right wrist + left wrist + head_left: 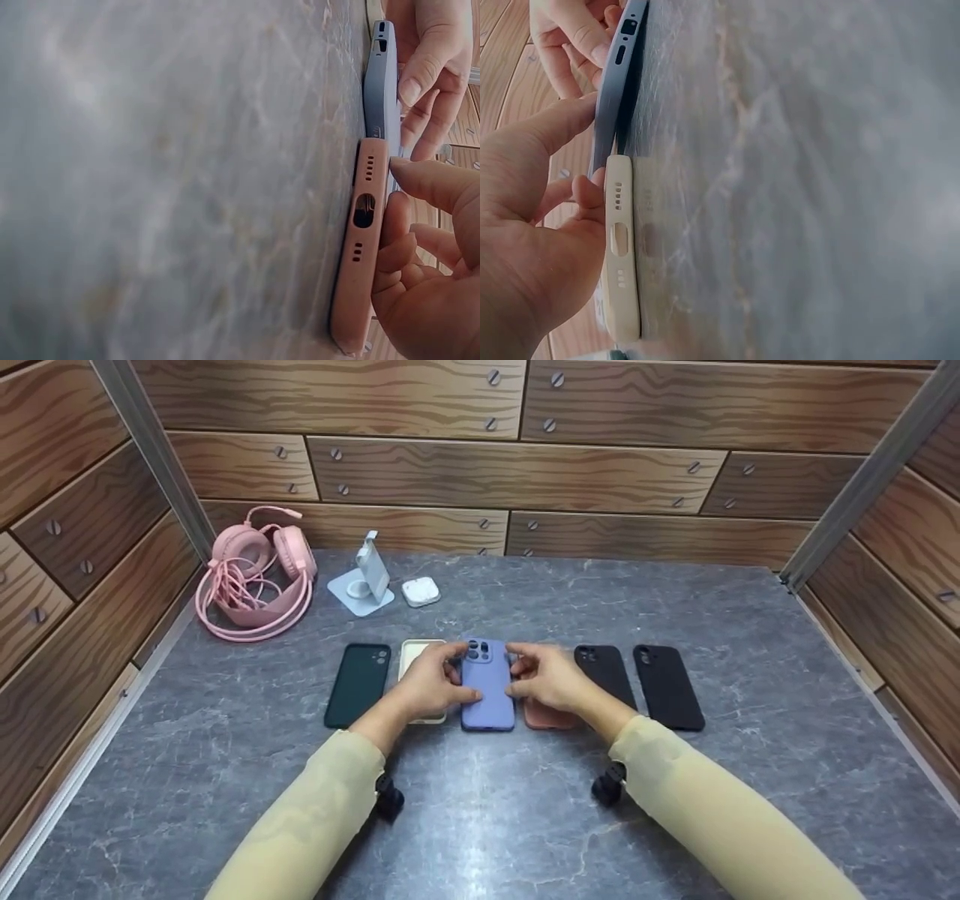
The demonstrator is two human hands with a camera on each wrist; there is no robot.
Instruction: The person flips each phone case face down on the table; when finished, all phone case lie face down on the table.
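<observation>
A purple phone case (489, 701) with camera cutouts lies lengthwise in the middle of a row of phone cases. My left hand (429, 681) grips its left side, thumb on the back and index finger by the top corner. On the opposite side my right hand (553, 679) holds it likewise, thumb at the right edge. Beneath my left hand is a cream case (620, 247), partly hidden in the head view. A salmon-pink case (364, 232) lies under my right hand. In the left wrist view, a dark wedge shows under the purple case's edge.
A dark green case (358, 686) ends the row at left; two black cases, one inner (602, 666) and one outer (669, 690), lie at right. Behind stand pink headphones (259, 574), a white charging stand (371, 577) and a small white case (421, 592). Wood-patterned walls enclose the marbled table.
</observation>
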